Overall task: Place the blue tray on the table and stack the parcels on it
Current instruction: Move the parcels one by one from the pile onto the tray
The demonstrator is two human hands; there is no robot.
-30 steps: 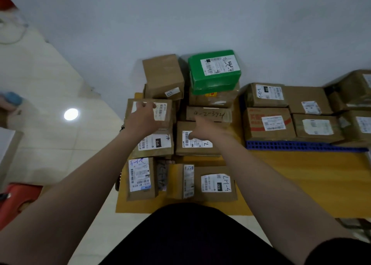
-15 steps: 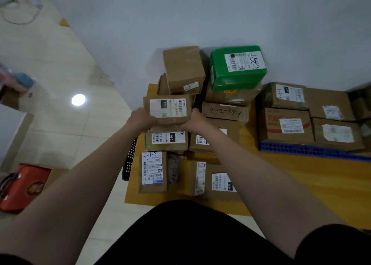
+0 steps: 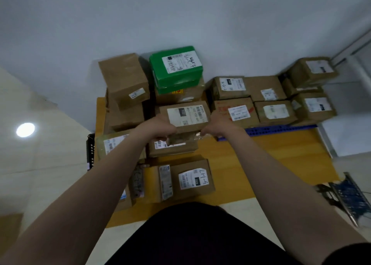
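1. On the bench (image 3: 261, 160), the blue tray (image 3: 281, 128) lies flat at the right, close to the wall. Placement of the tray is judged complete.
2. Several brown parcels (image 3: 275, 112) sit on the tray in two rows. One more box (image 3: 313, 69) rests on top of them at the far right end.
3. The left hand (image 3: 160, 127) grips the left end of a labelled parcel (image 3: 186, 115), and the right hand (image 3: 217, 123) grips its right end. Both hands are closed round its lower edge.
4. The labelled parcel is held level, label up, above the loose parcels. It is just beside the left end of the tray and not yet over it.
5. Parcels remaining off the tray:
   - a green parcel (image 3: 176, 65) on top of a brown one by the wall;
   - a tall brown stack (image 3: 124, 79) beside it;
   - flatter parcels near the front edge (image 3: 192, 179).
6. Stacking is judged to be roughly half done. The visible first layer on the tray looks full, so the held parcel probably belongs on a second layer, followed by the loose ones.
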